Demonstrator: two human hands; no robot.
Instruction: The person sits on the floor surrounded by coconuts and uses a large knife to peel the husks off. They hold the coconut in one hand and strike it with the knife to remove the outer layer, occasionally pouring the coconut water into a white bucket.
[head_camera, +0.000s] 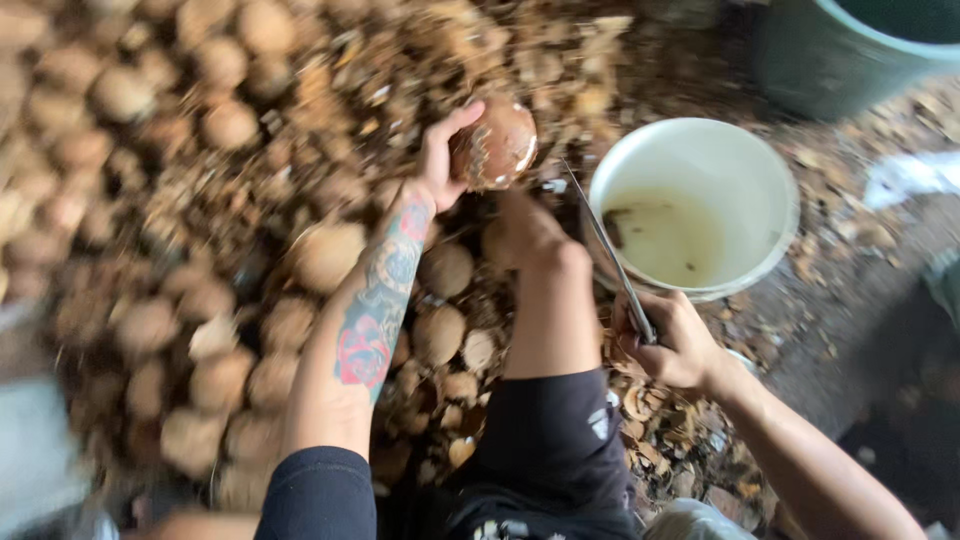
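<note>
The left hand (440, 165) is raised over the heap and its fingers are curled around a brown coconut (495, 145), holding it from the side. Part of the shell on this coconut looks already chipped, with a pale edge showing at the right side, though the picture is blurred there and I cannot be sure how much is removed. The right hand (672, 343) is closed in a fist on the handle of a long knife (608, 252), whose blade points up toward the coconut but does not touch it.

Just beside the blade stands a white bucket (745, 155) with a shallow pool of cloudy liquid at the bottom, so it seems only a little is collected. On the left lies a large pile of whole coconuts (150, 200), and under the knee (545, 260) many shell pieces (660, 430) are scattered. I judge that some nuts are finished, but most of the heap is not yet worked. A dark green tub (840, 50) stands behind the bucket
</note>
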